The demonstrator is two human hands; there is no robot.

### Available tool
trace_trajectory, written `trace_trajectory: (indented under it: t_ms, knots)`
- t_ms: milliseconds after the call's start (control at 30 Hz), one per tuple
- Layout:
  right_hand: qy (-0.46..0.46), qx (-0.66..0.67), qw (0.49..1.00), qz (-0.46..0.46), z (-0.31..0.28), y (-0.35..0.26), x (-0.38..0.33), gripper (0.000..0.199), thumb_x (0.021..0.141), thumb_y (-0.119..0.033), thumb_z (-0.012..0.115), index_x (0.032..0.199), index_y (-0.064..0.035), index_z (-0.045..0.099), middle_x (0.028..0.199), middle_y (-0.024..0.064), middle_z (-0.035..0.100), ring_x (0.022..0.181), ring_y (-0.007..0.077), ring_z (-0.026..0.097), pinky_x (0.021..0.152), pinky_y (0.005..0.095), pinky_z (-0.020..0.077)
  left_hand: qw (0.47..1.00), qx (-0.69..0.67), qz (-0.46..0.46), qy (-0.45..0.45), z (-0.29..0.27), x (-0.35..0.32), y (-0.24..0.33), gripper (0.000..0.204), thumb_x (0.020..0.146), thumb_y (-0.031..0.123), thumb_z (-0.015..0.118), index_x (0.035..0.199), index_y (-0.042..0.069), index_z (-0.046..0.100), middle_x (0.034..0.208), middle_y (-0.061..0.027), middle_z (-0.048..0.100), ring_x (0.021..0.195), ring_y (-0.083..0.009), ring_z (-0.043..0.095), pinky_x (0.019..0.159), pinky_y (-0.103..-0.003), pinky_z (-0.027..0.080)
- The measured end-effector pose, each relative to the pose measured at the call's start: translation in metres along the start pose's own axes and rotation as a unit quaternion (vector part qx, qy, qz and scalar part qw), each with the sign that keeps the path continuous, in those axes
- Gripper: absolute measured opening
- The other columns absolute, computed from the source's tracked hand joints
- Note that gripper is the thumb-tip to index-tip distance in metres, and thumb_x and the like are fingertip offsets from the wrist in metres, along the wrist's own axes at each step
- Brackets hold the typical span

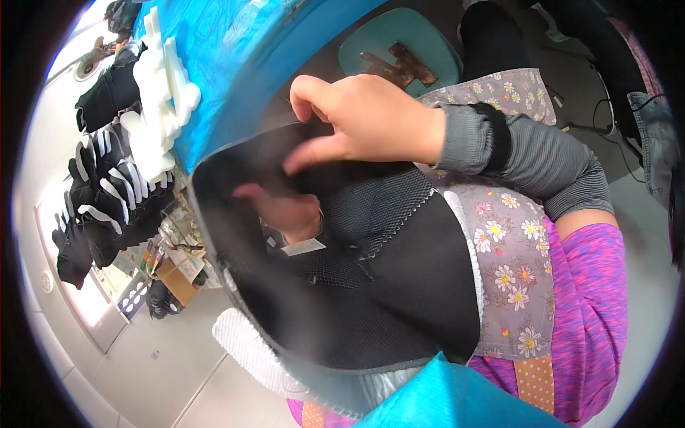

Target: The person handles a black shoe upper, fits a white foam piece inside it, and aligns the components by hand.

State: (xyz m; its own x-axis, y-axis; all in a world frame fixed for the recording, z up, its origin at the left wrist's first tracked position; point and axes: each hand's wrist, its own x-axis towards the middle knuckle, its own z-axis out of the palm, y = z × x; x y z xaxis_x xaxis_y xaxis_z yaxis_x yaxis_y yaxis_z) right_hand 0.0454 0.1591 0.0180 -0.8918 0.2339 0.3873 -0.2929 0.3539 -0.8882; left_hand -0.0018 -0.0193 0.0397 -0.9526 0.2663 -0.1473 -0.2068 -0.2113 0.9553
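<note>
Black fabric (428, 274) partly behind right hand (374, 118), floral apron (510, 282) alongside

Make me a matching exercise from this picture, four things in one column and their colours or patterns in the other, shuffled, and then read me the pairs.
Things:
1. Large fabric piece in the centre
2. Apron
3. Crinkled sheet at the upper left
4. Cardboard box at the lower left

Colours or patterns:
A. Bright blue
B. Grey with printed flowers
C. Brown
D. Black

Right pairs: 1-D, 2-B, 3-A, 4-C.
</note>
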Motion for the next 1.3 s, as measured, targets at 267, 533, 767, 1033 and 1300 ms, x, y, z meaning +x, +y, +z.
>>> trace_trajectory:
  t_ms: [267, 533, 767, 1033, 1300]
  knots:
    - [-0.048, -0.047, 0.998, -0.015, -0.010, 0.015, 0.007, 0.026, 0.081, -0.034, 0.072, 0.083, -0.0087, 0.068, 0.072, 0.0148, 0.066, 0.071, 0.0362, 0.065, 0.064, 0.0418, 0.0510, 0.996, 0.062, -0.018, -0.059, -0.005, 0.030, 0.000, 0.062, 0.091, 0.057, 0.056, 0.128, 0.006, 0.054, 0.118, -0.0116, 0.062, 0.109, -0.0268, 0.059, 0.097, -0.041, 0.046]
    - [0.009, -0.080, 0.971, -0.227, -0.039, 0.011, 0.074, 0.035, 0.081, -0.039, 0.070, 0.088, -0.0056, 0.064, 0.077, 0.0147, 0.065, 0.077, 0.0347, 0.066, 0.066, 0.0429, 0.0508, 0.936, 0.131, -0.180, -0.274, 0.022, 0.058, 0.025, 0.043, 0.096, 0.013, 0.057, 0.133, -0.005, 0.044, 0.132, -0.0165, 0.054, 0.116, -0.0251, 0.059, 0.094, -0.035, 0.050]
    - [-0.033, -0.117, 0.981, -0.153, -0.055, -0.016, 0.075, 0.037, 0.079, -0.037, 0.075, 0.087, -0.0030, 0.065, 0.077, 0.0145, 0.066, 0.074, 0.0311, 0.066, 0.067, 0.0389, 0.0506, 0.839, 0.459, 0.245, -0.160, 0.060, 0.042, 0.027, 0.044, 0.080, 0.001, 0.075, 0.120, -0.005, 0.057, 0.110, -0.0118, 0.064, 0.104, -0.0181, 0.061, 0.091, -0.031, 0.048]
    - [-0.092, 0.234, 0.963, 0.098, -0.055, 0.017, 0.027, 0.034, 0.082, -0.030, 0.073, 0.100, -0.0032, 0.061, 0.091, 0.0132, 0.064, 0.085, 0.0268, 0.064, 0.076, 0.0353, 0.0493, 0.802, 0.363, 0.407, -0.243, 0.069, 0.031, -0.002, 0.035, 0.074, 0.039, 0.079, 0.066, 0.008, 0.064, 0.053, -0.0100, 0.054, 0.047, -0.0301, 0.056, 0.046, -0.037, 0.045]
    - [-0.127, 0.336, 0.916, 0.181, -0.040, 0.026, 0.005, 0.035, 0.085, -0.023, 0.070, 0.112, -0.0034, 0.057, 0.105, 0.0119, 0.063, 0.095, 0.0226, 0.062, 0.085, 0.0318, 0.0481, 0.801, 0.394, 0.319, -0.317, 0.043, 0.012, -0.009, 0.022, 0.077, 0.022, 0.076, 0.091, 0.006, 0.069, 0.072, -0.0126, 0.066, 0.062, -0.0328, 0.064, 0.056, -0.036, 0.051]
